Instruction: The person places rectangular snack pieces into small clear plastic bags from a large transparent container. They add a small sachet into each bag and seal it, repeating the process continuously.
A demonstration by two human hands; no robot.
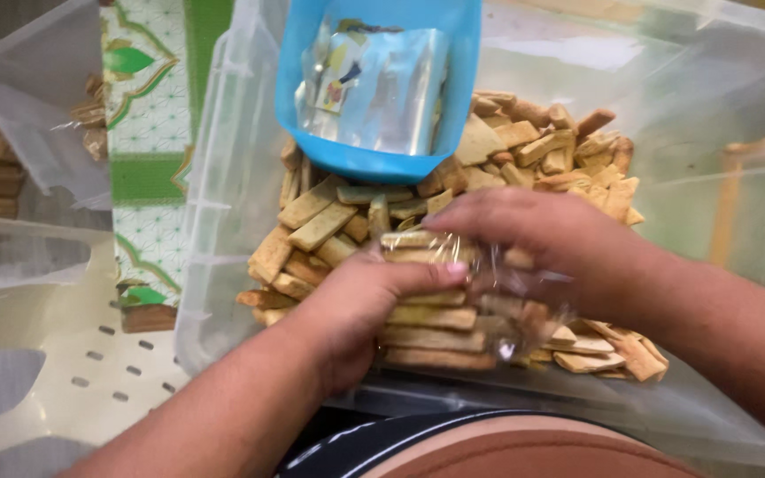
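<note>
a clear plastic bag (453, 301) stacked with flat cracker sticks is sitting over the big clear tub (214, 204), sticks lying crosswise. left hand (356, 310) is clamping its near side, right hand (533, 235) is pinching the top closed. loose crackers (560, 150) and a blue scoop (378, 164) are lying beyond the bag.

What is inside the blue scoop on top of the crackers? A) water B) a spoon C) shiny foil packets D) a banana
C: the blue scoop resting on the loose crackers holds flat, shiny foil packets, with no spoon, fruit or water in it.
</note>
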